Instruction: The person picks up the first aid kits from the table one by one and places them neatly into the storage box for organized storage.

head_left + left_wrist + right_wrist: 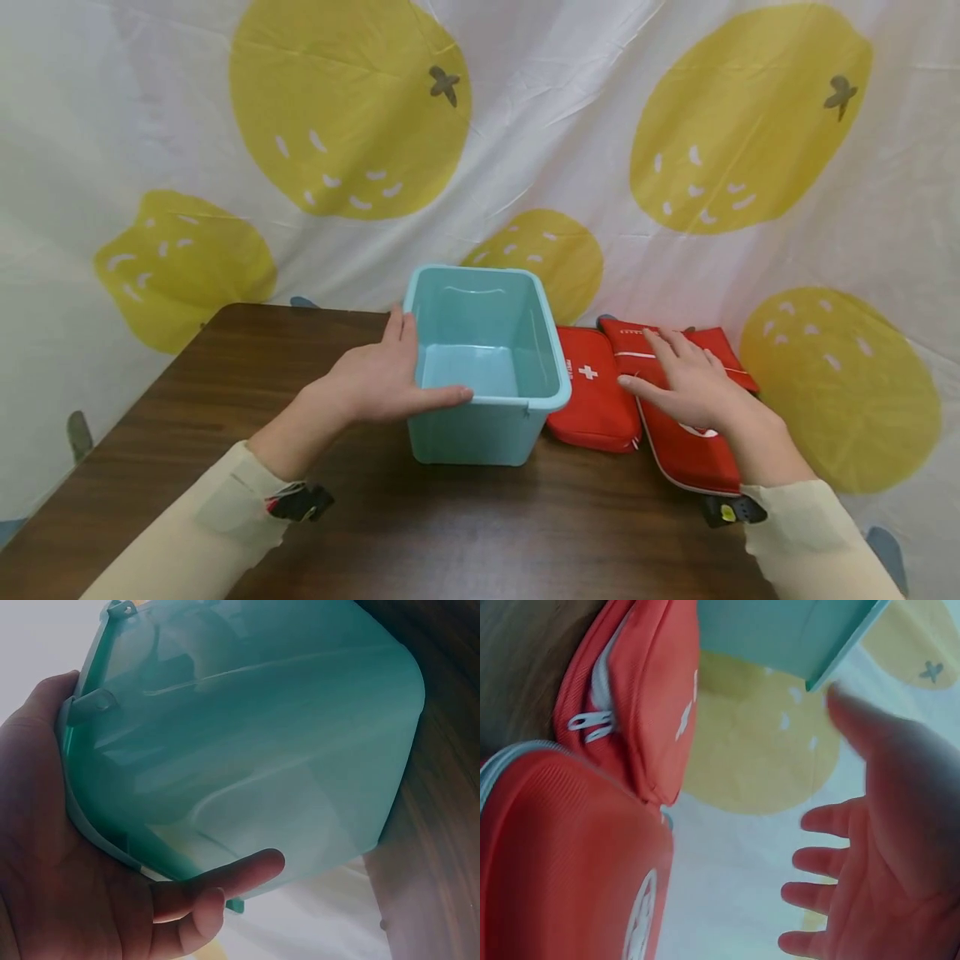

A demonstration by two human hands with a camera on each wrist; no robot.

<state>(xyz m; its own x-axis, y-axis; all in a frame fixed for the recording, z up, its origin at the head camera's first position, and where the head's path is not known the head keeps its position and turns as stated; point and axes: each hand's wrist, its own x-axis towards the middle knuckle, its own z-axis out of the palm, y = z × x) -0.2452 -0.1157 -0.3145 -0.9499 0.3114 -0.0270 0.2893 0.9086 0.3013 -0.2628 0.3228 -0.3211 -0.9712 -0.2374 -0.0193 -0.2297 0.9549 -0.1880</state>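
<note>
A light blue plastic bin (467, 433) stands upright near the middle of the table, with its inside visible from above. My left hand (378, 379) rests against its near left corner, the thumb along the front rim and the fingers reaching up the left side. In the left wrist view, the fingers (240, 874) lie loosely extended beside the bin's wall (285, 750). My right hand (693, 385) hovers with spread fingers over a red case (697, 458) bearing a white oval mark. Between bin and hand lies a red first aid pouch (596, 400) with a white cross.
Another red pouch (637, 340) with a white stripe lies at the back right, partly covered by my right hand. The dark wooden table (187, 417) extends left and in front of the bin. A lemon-patterned curtain (540, 125) hangs right behind the table.
</note>
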